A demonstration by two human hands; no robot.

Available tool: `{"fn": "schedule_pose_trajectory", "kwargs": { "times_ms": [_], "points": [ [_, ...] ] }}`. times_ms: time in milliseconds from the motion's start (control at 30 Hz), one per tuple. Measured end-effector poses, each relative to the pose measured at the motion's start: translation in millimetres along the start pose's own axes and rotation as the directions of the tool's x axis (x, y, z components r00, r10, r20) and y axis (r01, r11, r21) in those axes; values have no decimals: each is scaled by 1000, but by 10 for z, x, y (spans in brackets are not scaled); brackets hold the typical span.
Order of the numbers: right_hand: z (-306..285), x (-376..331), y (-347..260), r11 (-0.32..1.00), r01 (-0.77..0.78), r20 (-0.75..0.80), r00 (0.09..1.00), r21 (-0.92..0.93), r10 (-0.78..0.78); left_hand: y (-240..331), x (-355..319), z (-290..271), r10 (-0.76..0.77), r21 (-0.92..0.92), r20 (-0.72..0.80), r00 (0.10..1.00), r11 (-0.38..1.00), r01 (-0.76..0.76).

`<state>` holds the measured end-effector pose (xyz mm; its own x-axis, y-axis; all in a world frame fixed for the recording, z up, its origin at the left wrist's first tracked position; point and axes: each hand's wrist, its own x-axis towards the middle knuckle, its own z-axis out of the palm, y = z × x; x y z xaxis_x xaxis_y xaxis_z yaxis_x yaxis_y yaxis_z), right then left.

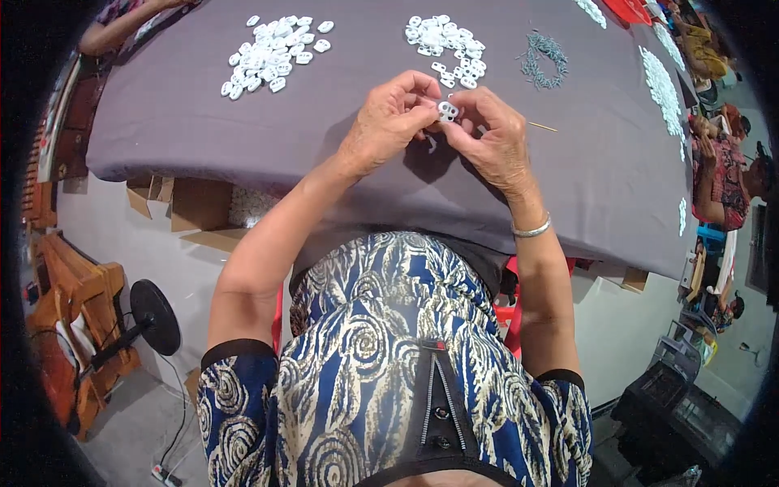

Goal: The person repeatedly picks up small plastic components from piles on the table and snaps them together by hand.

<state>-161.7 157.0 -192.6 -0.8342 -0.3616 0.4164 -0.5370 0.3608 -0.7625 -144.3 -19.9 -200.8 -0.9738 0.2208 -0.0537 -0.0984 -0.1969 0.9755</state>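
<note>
I pinch the piece [447,112] in both my left grip [388,120] and right grip [495,134], above the desk [324,146] inside its near edge — probably for steadiness; white heaps [272,55] lie farther off — likely to leave elbow room.

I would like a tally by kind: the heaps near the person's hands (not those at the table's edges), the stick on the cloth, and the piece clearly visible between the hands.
Heaps of white holed pieces: 2
Heap of slim grey pieces: 1
Thin golden stick: 1
White holed piece between left hand and right hand: 1
Total: 5
</note>
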Motion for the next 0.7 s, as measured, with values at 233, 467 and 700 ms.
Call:
{"fn": "schedule_pose_trajectory", "kwargs": {
  "times_ms": [233,467,700],
  "points": [
    [10,-5,-18,993,97,-27,995,-63,-99,17,20,-42,-24,2,71,997,1000,24],
    [19,-16,-41,987,116,2,993,-108,-117,-26,12,-11,38,26,85,996,999,-40],
    [-38,4,-76,963,154,168,979,-222,-117,-84,11,-3,37,19,59,998,999,-38]
  ]
}}
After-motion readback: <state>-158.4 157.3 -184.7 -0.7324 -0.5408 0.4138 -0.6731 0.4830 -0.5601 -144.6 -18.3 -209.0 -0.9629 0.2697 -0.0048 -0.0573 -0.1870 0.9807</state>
